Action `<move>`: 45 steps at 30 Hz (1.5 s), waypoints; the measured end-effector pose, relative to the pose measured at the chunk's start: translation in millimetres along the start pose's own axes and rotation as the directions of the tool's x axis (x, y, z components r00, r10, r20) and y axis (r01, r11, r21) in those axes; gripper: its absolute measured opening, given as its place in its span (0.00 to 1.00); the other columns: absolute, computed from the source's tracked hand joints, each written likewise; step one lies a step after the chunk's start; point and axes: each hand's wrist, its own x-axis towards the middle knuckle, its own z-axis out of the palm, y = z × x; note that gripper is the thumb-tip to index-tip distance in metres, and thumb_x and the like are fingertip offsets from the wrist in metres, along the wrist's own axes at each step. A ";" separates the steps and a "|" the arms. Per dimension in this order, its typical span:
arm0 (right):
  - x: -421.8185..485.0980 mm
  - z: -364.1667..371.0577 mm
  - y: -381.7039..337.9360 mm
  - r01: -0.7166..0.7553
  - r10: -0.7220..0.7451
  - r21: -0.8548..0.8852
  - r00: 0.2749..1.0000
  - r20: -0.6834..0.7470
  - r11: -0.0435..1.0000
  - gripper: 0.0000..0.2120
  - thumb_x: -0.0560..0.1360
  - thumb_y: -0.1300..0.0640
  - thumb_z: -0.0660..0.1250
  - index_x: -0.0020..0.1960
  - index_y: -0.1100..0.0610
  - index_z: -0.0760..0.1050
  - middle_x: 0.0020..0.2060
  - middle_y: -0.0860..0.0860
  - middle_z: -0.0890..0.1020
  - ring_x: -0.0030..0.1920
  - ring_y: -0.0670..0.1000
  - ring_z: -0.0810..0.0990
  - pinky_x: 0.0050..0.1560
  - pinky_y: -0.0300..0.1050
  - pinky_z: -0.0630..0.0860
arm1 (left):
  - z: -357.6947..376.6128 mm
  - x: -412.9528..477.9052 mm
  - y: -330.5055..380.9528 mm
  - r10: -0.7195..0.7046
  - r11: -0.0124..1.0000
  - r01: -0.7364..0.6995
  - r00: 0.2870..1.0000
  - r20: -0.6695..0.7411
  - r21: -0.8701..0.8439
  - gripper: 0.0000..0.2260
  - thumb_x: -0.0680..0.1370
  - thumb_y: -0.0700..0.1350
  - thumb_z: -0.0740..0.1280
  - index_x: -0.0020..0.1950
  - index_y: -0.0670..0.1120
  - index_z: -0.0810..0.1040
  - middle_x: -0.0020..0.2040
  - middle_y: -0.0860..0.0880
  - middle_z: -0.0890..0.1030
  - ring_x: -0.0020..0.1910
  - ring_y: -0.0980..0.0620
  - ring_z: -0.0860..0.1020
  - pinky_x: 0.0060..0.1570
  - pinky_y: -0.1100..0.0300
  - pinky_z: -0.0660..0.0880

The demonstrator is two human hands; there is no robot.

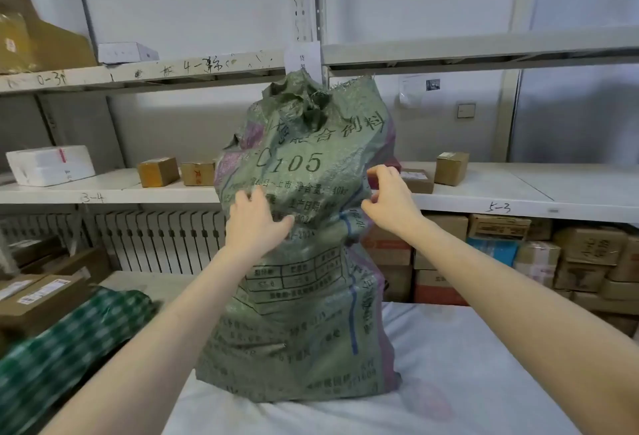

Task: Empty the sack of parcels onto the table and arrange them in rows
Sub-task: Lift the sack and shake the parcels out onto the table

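Arms [166, 331] reach the upright sack [304, 261] — nothing emptied yet.
Left hand [256, 223] flat, fingers spread; right hand [390, 199] curled at its edge — grip unclear.

Single head view: faces forward, slightly down, close on sack [304, 261], shelves [518, 189] behind.

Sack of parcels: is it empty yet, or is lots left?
Done: the sack stands on the table. In hand: the left hand rests on it, the right hand is at its side. Left: nearly everything; its top is bunched, and no rows are laid.
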 end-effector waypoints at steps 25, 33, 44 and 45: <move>183.7 8.1 49.1 -0.319 0.273 0.170 0.930 0.248 0.932 0.30 0.74 0.59 0.67 0.74 0.57 0.62 0.62 0.59 0.76 0.57 0.58 0.77 0.55 0.48 0.73 | 11.1 144.8 -12.3 -0.338 0.930 0.303 0.927 -0.163 -0.206 0.18 0.78 0.37 0.59 0.68 0.42 0.73 0.60 0.39 0.78 0.58 0.39 0.76 0.50 0.52 0.71; 176.7 27.0 26.0 -0.015 -0.022 0.214 0.985 0.173 0.977 0.11 0.77 0.65 0.59 0.37 0.64 0.75 0.45 0.52 0.72 0.47 0.50 0.70 0.46 0.42 0.68 | -17.3 165.8 -28.6 -0.552 0.761 0.345 0.789 -0.270 -0.549 0.22 0.76 0.33 0.57 0.71 0.40 0.69 0.65 0.39 0.75 0.61 0.37 0.74 0.56 0.48 0.74; 125.5 26.6 -19.9 -0.148 -0.067 0.432 0.894 0.443 0.890 0.14 0.76 0.67 0.56 0.36 0.51 0.63 0.31 0.49 0.68 0.28 0.48 0.64 0.31 0.42 0.60 | -73.8 189.1 -29.3 -0.365 0.900 0.195 0.826 -0.429 -0.390 0.13 0.77 0.34 0.57 0.57 0.45 0.73 0.58 0.40 0.78 0.56 0.40 0.76 0.52 0.53 0.72; 117.5 29.9 -23.3 -0.169 -0.074 0.442 0.873 0.481 0.881 0.11 0.77 0.66 0.57 0.43 0.52 0.69 0.38 0.50 0.75 0.33 0.47 0.71 0.33 0.42 0.67 | -76.9 190.6 -31.5 -0.325 0.920 0.176 0.842 -0.430 -0.350 0.13 0.77 0.34 0.57 0.58 0.43 0.74 0.58 0.39 0.78 0.57 0.39 0.76 0.54 0.52 0.72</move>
